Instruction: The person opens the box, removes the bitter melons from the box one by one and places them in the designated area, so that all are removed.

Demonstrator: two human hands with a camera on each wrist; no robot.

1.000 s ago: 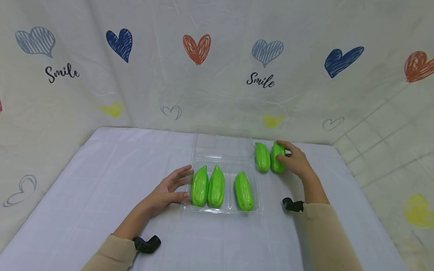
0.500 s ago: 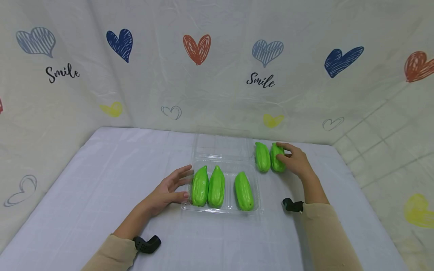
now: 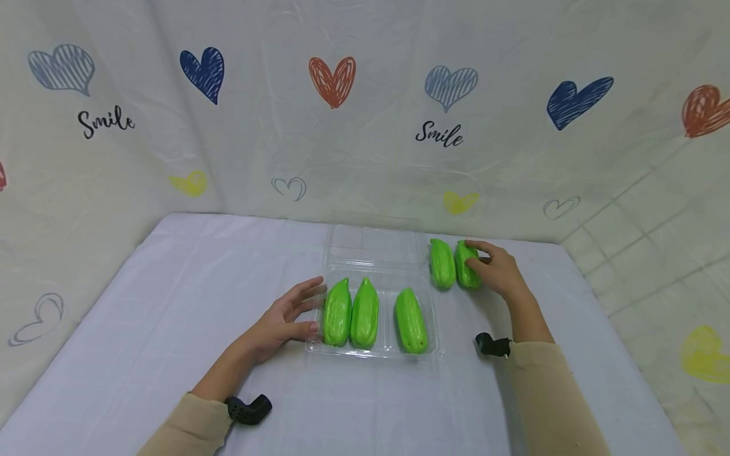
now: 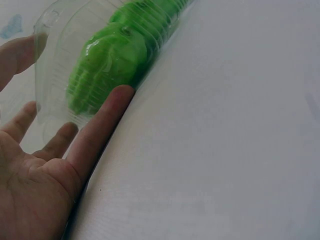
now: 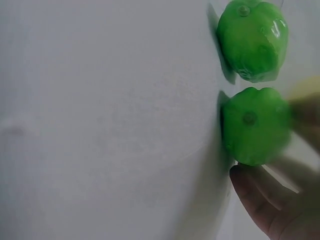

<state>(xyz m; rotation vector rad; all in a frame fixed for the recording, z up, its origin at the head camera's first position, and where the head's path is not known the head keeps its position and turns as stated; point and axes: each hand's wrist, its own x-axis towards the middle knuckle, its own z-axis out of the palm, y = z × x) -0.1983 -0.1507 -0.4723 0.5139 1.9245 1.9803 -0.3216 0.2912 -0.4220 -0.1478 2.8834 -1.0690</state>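
Still, nothing has shifted: right hand [image 3: 497,271] grips the outer gourd [image 3: 466,265], left hand [image 3: 283,318] rests open against the tray [image 3: 373,352].

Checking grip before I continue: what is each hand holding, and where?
Right hand grips the rightmost loose gourd around its far end. Left hand only touches the clear tray at its left edge.

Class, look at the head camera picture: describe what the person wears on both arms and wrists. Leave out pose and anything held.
Both arms wear long beige sleeves reaching nearly to the wrists. A small black camera device sits at each wrist: one by the left hand, at, another by the right hand, at. Hands and fingers are bare: no gloves or rings visible.
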